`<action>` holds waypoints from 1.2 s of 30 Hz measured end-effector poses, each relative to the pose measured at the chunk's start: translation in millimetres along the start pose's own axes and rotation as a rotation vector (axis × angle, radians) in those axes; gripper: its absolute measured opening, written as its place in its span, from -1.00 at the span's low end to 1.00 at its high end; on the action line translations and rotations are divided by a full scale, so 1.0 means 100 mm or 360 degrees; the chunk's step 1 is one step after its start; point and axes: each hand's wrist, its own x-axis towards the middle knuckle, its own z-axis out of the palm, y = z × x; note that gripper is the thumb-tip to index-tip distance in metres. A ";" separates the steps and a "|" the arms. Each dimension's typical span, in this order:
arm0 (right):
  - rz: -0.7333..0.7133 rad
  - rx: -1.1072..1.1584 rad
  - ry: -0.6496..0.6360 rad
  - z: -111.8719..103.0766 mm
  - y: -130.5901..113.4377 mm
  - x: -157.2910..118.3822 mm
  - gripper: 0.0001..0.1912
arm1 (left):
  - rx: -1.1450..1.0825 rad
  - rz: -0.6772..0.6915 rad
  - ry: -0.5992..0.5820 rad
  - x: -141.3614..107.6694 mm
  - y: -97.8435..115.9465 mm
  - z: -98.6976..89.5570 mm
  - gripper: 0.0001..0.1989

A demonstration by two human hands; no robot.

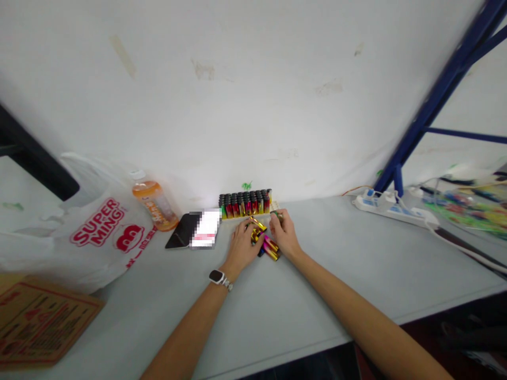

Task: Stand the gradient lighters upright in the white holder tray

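Several shiny lighters with black tops stand upright in close rows in a display tray against the wall. In front of it lies a small loose pile of gold, pink and dark lighters. My left hand, with a watch on its wrist, curls over the pile, its fingers and thumb around gold lighters. At the tray's front right corner, my right hand is closed in a pinch on a dark greenish lighter, mostly hidden by the fingers.
Left of the tray lie a dark flat device and a pixelated bright panel. An orange drink bottle, a white plastic bag and a cardboard box stand further left. A power strip lies right, near a blue metal frame.
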 end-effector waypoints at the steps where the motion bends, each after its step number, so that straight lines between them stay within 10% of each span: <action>1: -0.0007 -0.0007 -0.0016 -0.02 0.00 0.02 -0.66 | 0.0000 0.0001 -0.0004 0.00 0.00 0.00 -0.77; 10: -0.0486 -0.0531 -0.0222 -0.34 -0.06 0.24 -0.79 | 0.0000 0.0017 -0.0029 0.00 0.01 -0.02 -0.77; 20: -0.0479 -0.0657 -0.0147 -0.55 0.08 0.62 -0.80 | -0.0003 -0.0014 -0.0052 0.00 0.03 -0.03 -0.78; 36: -0.0430 -0.0926 -0.0685 -0.49 0.03 1.34 -0.84 | -0.0007 0.0018 -0.0067 0.00 0.01 -0.03 -0.78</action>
